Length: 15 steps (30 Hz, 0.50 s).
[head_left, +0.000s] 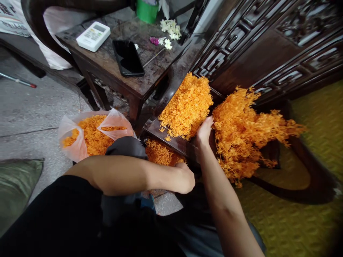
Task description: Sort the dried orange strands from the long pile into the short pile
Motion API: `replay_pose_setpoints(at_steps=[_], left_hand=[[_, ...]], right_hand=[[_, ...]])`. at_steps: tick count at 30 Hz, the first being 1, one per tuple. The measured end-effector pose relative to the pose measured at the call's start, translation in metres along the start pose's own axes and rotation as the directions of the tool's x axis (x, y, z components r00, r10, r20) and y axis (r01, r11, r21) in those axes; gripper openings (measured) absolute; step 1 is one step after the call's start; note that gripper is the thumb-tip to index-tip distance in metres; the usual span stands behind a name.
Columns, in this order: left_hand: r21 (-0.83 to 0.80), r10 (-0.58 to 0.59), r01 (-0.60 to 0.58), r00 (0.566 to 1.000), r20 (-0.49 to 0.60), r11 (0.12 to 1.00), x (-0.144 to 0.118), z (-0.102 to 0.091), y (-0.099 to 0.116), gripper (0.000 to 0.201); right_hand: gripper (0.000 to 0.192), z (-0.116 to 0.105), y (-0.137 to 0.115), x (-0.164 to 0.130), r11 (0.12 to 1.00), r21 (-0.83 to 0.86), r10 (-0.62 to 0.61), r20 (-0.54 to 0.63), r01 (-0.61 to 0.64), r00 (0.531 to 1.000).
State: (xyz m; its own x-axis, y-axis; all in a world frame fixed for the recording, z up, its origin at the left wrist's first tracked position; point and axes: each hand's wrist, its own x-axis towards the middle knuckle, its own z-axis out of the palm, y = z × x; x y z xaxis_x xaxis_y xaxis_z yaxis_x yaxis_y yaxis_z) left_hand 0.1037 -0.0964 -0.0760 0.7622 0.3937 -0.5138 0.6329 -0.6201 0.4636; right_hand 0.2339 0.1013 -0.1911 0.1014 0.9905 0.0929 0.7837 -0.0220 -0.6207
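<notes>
Nearest, the left hand [184,178] is curled shut, knuckles up, just below a small heap of orange flowers [160,153]; whether it grips anything cannot be told. Beyond, the right hand [205,130] reaches, fingers together, into the large orange flower pile [241,128] on the dark wooden bench [174,141] (fingertips hidden). Left, a plastic bag [77,148] holds more. Farther off, a phone [128,58] and remote [93,36] lie on a small table [150,76].

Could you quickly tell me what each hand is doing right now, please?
Left hand: curled shut; whether it holds anything cannot be told.
Right hand: open, fingers pushed into the orange flowers, gripping nothing visible.
</notes>
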Motion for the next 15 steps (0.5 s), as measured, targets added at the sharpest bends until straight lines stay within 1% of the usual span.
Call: replay_pose_setpoints(at_steps=[2, 5, 7, 9, 10, 12, 15], left_hand=[[0.045, 0.045, -0.046, 0.999, 0.016, 0.998, -0.003, 0.0, -0.002, 0.028], [0.077, 0.067, -0.067, 0.998, 0.003, 0.995, -0.006, 0.001, -0.004, 0.028], [0.078, 0.066, -0.066, 0.998, 0.001, 0.995, -0.007, 0.002, -0.005, 0.027], [0.051, 0.056, -0.055, 0.998, -0.008, 0.997, -0.01, 0.001, -0.006, 0.023], [0.031, 0.048, -0.047, 0.999, -0.01, 0.998, -0.012, 0.0, -0.007, 0.022], [0.004, 0.037, -0.037, 0.999, 0.002, 0.999, -0.018, -0.005, -0.008, 0.022], [0.035, 0.053, -0.054, 0.998, 0.042, 0.998, -0.031, -0.013, -0.01, 0.023]], right_hand=[[0.091, -0.008, -0.019, 0.003, 0.999, -0.051, -0.006, -0.044, 0.004, 0.999], [0.088, -0.009, -0.06, 0.014, 0.969, -0.219, -0.135, -0.07, 0.117, 0.988], [0.09, -0.002, -0.086, 0.025, 0.928, -0.324, -0.203, -0.031, 0.182, 0.979], [0.093, 0.009, -0.102, 0.035, 0.913, -0.355, -0.192, 0.056, 0.2, 0.98], [0.094, 0.015, -0.106, 0.039, 0.917, -0.349, -0.169, 0.098, 0.193, 0.981], [0.095, 0.026, -0.105, 0.044, 0.935, -0.312, -0.122, 0.154, 0.166, 0.98], [0.095, 0.038, -0.092, 0.045, 0.952, -0.274, -0.093, 0.156, 0.133, 0.983]])
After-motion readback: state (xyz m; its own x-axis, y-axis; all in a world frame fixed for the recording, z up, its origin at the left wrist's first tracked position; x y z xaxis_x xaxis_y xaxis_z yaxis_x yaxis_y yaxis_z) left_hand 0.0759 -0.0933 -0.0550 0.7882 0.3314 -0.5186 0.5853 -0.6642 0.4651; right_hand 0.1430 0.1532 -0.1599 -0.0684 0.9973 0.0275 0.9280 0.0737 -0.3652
